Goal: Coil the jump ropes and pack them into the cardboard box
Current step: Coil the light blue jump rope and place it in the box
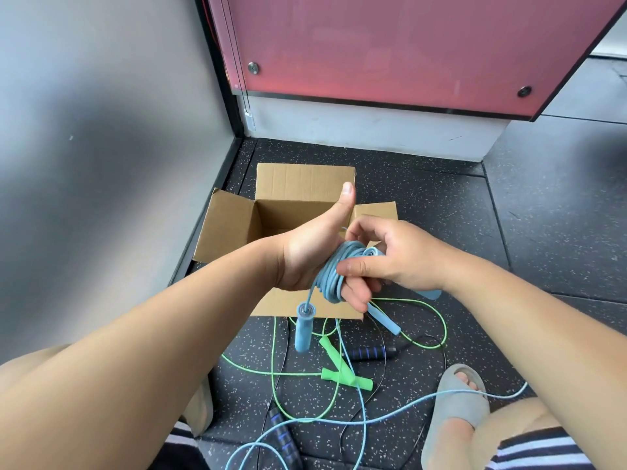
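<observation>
A light blue jump rope [334,276] is wound in several loops around the fingers of my left hand [315,252], whose thumb points up. One blue handle [303,329] dangles below the coil. My right hand [390,257] pinches the coil, with its thumb on the loops; the second blue handle [430,294] shows under it. Just behind my hands, the open cardboard box [234,228] stands on the floor with its flaps spread. What lies in the box is hidden by my hands.
On the speckled dark floor lie a green rope [273,354] with green handles [342,371], a black rope with blue-ringed handles [369,352], and another light blue rope [383,417]. A grey slipper [454,412] and my knees are near. A grey wall stands left, a red panel behind.
</observation>
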